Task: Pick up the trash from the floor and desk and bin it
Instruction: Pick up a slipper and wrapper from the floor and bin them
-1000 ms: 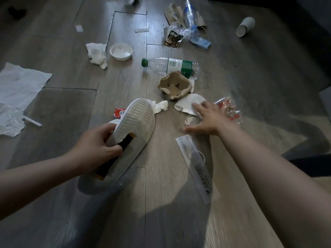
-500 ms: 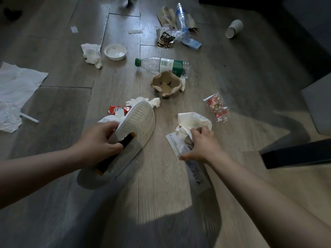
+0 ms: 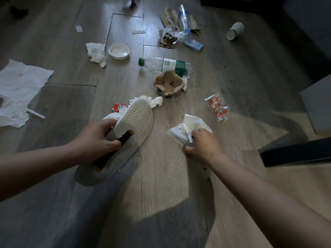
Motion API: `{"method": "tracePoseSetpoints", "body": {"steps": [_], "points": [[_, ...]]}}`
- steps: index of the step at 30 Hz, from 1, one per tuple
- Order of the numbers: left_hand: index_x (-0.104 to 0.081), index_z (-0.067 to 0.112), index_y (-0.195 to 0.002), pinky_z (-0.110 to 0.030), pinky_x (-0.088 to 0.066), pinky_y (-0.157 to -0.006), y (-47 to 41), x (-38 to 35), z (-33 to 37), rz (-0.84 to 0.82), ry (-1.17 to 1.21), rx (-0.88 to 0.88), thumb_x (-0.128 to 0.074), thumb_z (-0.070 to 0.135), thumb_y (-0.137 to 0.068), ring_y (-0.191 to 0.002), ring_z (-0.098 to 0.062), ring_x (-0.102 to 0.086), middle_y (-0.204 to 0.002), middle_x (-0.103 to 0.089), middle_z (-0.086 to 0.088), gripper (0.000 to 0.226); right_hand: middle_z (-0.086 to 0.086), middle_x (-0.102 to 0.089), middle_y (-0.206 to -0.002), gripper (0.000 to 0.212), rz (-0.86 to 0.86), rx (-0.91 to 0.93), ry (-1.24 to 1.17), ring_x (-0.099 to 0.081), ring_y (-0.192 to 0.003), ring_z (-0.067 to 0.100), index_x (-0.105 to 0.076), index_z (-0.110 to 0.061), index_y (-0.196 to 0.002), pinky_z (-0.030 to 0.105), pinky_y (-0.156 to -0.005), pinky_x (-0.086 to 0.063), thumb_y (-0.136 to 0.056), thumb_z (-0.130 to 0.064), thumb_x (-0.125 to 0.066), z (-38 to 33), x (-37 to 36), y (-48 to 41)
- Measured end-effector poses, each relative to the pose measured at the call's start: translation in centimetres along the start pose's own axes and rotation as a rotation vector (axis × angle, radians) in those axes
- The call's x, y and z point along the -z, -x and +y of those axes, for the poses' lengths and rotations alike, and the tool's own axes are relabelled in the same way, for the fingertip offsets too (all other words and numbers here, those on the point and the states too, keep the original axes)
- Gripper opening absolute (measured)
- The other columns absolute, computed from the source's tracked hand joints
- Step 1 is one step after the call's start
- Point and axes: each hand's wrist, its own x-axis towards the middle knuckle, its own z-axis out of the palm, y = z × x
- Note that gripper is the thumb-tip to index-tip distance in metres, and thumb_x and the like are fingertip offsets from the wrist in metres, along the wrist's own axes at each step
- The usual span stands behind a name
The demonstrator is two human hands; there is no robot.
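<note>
I see both hands low over the wooden floor point(image 3: 161, 176). My left hand point(image 3: 96, 138) has its fingers curled round a white shoe point(image 3: 134, 120), held sole up, and the thumb clamps a black bar point(image 3: 114, 151) with orange ends against the sole; a bit of white tissue point(image 3: 111, 117) shows at the fingertips. My right hand point(image 3: 202, 145) is closed round a wad of crumpled paper point(image 3: 193, 122) together with a printed wrapper point(image 3: 174, 133), and the wad sticks out above the knuckles.

More trash lies on the floor beyond the hands. A red sauce packet point(image 3: 119, 106) and a twisted napkin point(image 3: 157, 102) sit just past the shoe's toe. A torn cardboard cup holder point(image 3: 169, 85) touches a green-capped bottle point(image 3: 164, 64) lying on its side. A clear sweet wrapper point(image 3: 217, 107) lies to the right, well apart from them. Further off are a white bowl point(image 3: 119, 51) beside a balled tissue point(image 3: 95, 52), a tipped paper cup point(image 3: 235, 30), and paper sheets point(image 3: 21, 81) at the left edge.
</note>
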Motion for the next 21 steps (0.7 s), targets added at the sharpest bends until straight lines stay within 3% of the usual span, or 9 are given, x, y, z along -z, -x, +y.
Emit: {"method": "tracePoseSetpoints", "body": {"steps": [3, 8, 12, 18, 21], "points": [[-0.068, 0.022, -0.097, -0.024, -0.047, -0.065, 0.0, 0.1, 0.0, 0.003, -0.012, 0.01, -0.072, 0.007, -0.072, -0.079, -0.013, -0.066, -0.079, -0.07, 0.005, 0.029, 0.008, -0.062, -0.081, 0.022, 0.009, 0.012, 0.012, -0.058, -0.076, 0.025, -0.055, -0.012, -0.073, 0.028, -0.058, -0.032, -0.075, -0.029, -0.069, 0.2, 0.3, -0.5], [-0.067, 0.029, -0.099, -0.026, -0.049, -0.069, 0.2, 0.2, 0.4, -0.004, 0.007, -0.009, -0.072, 0.005, -0.072, -0.079, -0.005, -0.065, -0.08, -0.069, 0.013, 0.036, 0.002, -0.059, -0.072, 0.02, -0.031, -0.063, -0.094, -0.055, -0.069, 0.019, -0.061, -0.014, -0.071, 0.026, -0.049, -0.03, -0.076, -0.029, -0.073, 0.9, 0.6, -1.1], [-0.068, 0.027, -0.096, -0.006, -0.043, -0.056, 0.2, 0.0, 0.3, -0.008, 0.007, -0.022, -0.072, 0.005, -0.071, -0.073, 0.008, -0.062, -0.077, -0.068, 0.014, 0.033, -0.001, -0.059, -0.069, 0.032, -0.043, -0.09, -0.112, -0.055, -0.066, 0.013, -0.062, -0.016, -0.07, 0.025, -0.047, -0.033, -0.072, -0.045, -0.077, 0.7, 0.8, -1.1], [-0.066, 0.036, -0.095, -0.01, -0.042, -0.057, 0.0, -0.1, 0.5, -0.006, 0.005, -0.013, -0.072, 0.006, -0.07, -0.071, 0.011, -0.06, -0.072, -0.067, 0.02, 0.039, -0.002, -0.054, -0.074, 0.033, -0.012, -0.09, -0.002, -0.053, -0.074, 0.018, -0.059, -0.018, -0.076, 0.027, -0.054, -0.03, -0.075, -0.049, -0.07, -0.1, 0.9, -1.3], [-0.066, 0.037, -0.093, -0.005, -0.04, -0.054, -0.1, -0.1, 0.5, 0.003, 0.006, -0.026, -0.072, 0.005, -0.069, -0.07, 0.014, -0.059, -0.069, -0.065, 0.023, 0.04, -0.001, -0.054, -0.075, 0.033, -0.006, -0.098, 0.01, -0.052, -0.074, 0.019, -0.059, -0.017, -0.077, 0.027, -0.053, -0.029, -0.077, -0.048, -0.069, 0.1, 0.7, -1.3]]}}
